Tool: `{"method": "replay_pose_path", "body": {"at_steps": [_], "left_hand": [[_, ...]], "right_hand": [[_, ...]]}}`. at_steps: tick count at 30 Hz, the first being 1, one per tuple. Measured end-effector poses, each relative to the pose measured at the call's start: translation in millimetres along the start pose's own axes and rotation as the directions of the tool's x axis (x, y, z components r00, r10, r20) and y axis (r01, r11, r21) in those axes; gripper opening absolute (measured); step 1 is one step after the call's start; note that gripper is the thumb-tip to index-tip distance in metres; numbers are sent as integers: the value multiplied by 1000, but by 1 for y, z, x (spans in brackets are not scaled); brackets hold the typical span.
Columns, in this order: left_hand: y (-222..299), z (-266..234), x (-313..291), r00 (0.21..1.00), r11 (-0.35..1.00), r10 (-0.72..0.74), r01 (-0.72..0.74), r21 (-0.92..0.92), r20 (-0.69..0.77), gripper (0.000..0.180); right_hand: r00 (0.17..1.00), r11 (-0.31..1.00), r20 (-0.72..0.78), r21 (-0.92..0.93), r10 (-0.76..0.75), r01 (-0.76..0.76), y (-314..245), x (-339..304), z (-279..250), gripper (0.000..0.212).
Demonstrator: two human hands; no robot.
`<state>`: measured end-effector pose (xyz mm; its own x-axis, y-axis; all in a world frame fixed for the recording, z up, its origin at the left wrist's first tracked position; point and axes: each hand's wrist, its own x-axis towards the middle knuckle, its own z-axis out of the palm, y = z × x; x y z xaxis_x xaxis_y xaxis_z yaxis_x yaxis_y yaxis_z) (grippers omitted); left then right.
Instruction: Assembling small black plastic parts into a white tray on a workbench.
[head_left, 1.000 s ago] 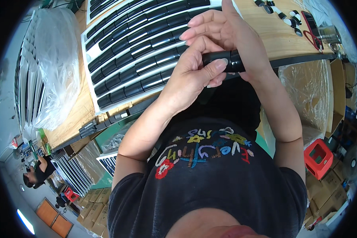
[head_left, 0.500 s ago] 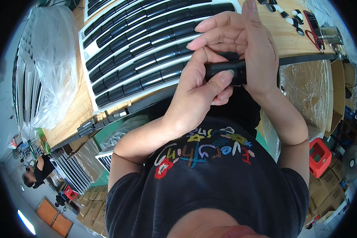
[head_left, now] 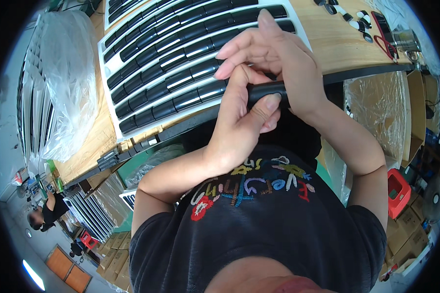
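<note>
My left hand [head_left: 242,115] is wrapped around a short black cylinder [head_left: 265,90], its thumb lying along the near side. The heel of my right hand [head_left: 298,68] presses against the cylinder's right end, with its fingers stretched out to the left above my left hand. That end of the cylinder is hidden behind the palm. Just beyond both hands lies a white tray [head_left: 113,116] holding rows of glossy black cylinders [head_left: 186,100], laid end to end in curved-looking lines.
Small black and white round caps [head_left: 348,17] lie on the wooden table [head_left: 322,49] at the far right, near a metal cup [head_left: 407,41]. Clear plastic sheeting [head_left: 68,83] covers stacked trays at the left. An open carton [head_left: 376,117] and red stool [head_left: 399,193] stand right.
Both hands and the black cylinder have shifted a little to the left. My right palm has tilted left and now covers more of the cylinder's end.
</note>
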<state>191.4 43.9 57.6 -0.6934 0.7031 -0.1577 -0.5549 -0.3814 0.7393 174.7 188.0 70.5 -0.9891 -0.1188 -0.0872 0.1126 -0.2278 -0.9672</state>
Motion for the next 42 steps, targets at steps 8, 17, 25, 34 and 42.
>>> {"method": "replay_pose_path", "body": {"at_steps": [8, 17, 25, 34, 42], "left_hand": [[13, -43, 52, 992, 983, 82, -64, 174, -95, 16], [1, -68, 58, 897, -137, 271, -323, 936, 350, 42], [-12, -79, 57, 894, -173, 239, -344, 923, 378, 43], [1, -71, 60, 932, -61, 182, -307, 950, 313, 38], [73, -82, 204, 732, -415, 312, -469, 780, 606, 26]], "right_hand": [[927, 918, -285, -377, -244, 125, 16, 14, -13, 23], [816, 828, -483, -561, -317, -10, 38, 81, -151, 32], [818, 643, -505, -729, -274, -235, 62, 117, -174, 28], [865, 511, -304, -857, -398, -66, 77, 123, -128, 27], [697, 394, -350, -913, -626, -104, 51, 66, -205, 25]]}}
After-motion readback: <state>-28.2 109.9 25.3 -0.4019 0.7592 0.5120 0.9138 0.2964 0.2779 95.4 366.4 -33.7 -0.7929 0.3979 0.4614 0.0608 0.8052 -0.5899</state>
